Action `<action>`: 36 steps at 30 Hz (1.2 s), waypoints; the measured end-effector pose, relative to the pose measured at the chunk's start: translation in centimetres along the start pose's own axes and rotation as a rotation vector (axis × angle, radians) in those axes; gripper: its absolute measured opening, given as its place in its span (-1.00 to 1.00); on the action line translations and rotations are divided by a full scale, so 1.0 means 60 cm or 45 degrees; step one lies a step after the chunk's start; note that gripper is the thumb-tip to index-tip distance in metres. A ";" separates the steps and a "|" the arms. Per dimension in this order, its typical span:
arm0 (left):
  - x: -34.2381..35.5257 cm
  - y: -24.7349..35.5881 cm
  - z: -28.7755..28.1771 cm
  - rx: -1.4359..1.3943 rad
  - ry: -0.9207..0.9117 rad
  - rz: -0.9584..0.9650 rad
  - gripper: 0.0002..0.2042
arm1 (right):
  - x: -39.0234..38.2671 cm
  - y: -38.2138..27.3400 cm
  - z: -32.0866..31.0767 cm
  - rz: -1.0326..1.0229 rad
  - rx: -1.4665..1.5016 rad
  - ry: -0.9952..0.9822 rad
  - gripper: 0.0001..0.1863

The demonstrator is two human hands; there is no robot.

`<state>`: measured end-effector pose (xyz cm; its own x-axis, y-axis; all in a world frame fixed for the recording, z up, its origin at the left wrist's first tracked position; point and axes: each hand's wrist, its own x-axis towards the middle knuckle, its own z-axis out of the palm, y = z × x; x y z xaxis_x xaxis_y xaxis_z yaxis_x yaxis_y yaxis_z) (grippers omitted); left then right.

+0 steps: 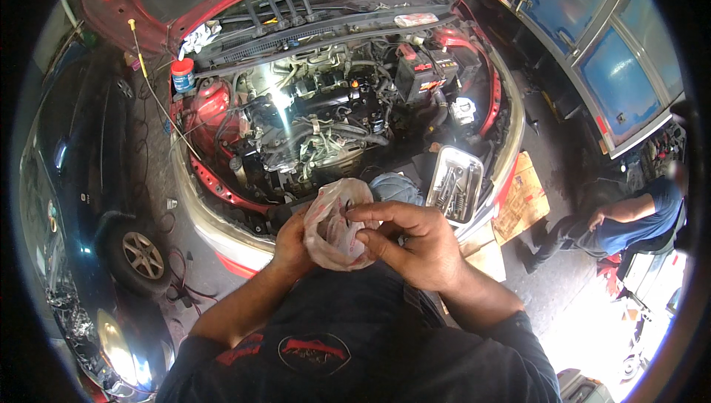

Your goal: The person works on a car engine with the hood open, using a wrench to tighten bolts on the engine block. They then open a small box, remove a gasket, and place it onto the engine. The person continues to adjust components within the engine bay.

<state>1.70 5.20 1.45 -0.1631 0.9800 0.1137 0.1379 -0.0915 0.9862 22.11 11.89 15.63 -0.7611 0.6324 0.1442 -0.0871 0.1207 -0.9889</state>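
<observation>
The left hand (293, 244) is clasping a plastic bag (323, 219) between both hands; the right hand (418, 249) is curling at its mouth, any pinched item unclear. Beyond, the engine bay (315, 118) is gaping: a slipping grip could be dropping contents there.

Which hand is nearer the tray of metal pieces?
Right. The right hand, at the plastic bag, is below and left of the tray in view; the left hand, on the bag's left side, is farther off.
</observation>
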 end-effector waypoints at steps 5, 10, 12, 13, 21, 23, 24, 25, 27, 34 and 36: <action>-0.009 0.005 0.005 -0.611 0.093 -0.398 -0.61 | 0.005 0.004 -0.012 -0.101 -0.073 0.037 -0.78; -0.009 0.009 0.001 -0.530 0.012 -0.315 -0.70 | 0.007 0.014 -0.021 -0.128 -0.108 0.083 -0.78; -0.013 0.002 0.002 -0.749 0.018 -0.398 -0.69 | 0.010 0.016 -0.023 -0.194 -0.196 0.171 -0.74; -0.014 -0.004 0.002 -0.897 -0.012 -0.412 -0.67 | 0.011 0.016 -0.024 -0.212 -0.265 0.233 -0.70; -0.020 -0.041 -0.021 -0.530 -0.062 -0.163 -0.63 | 0.006 0.011 -0.021 0.164 -0.495 0.093 -0.63; -0.024 -0.042 -0.024 -0.540 0.037 -0.243 -0.66 | 0.006 0.006 -0.024 0.267 -0.417 0.171 -0.65; -0.026 -0.043 -0.024 -0.662 0.082 -0.306 -0.67 | 0.005 0.003 -0.025 0.212 -0.415 0.169 -0.66; -0.028 -0.044 -0.024 -1.016 0.107 -0.415 -0.68 | 0.004 0.000 -0.027 0.228 -0.432 0.175 -0.68; -0.029 -0.049 -0.022 -1.169 0.140 -0.517 -0.70 | 0.004 -0.001 -0.024 0.235 -0.418 0.180 -0.69; -0.029 -0.041 -0.026 -0.568 0.419 -0.353 -0.68 | 0.033 0.054 -0.025 0.073 -0.590 0.194 -0.72; -0.037 -0.022 -0.033 -0.265 0.439 -0.161 -0.63 | 0.037 0.074 -0.032 -0.002 -0.676 0.199 -0.75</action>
<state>-0.04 2.80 0.16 -0.4883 0.8726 -0.0111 -0.0986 -0.0425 0.9942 21.26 15.30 11.61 -0.6534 0.7329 0.1895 0.2785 0.4654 -0.8401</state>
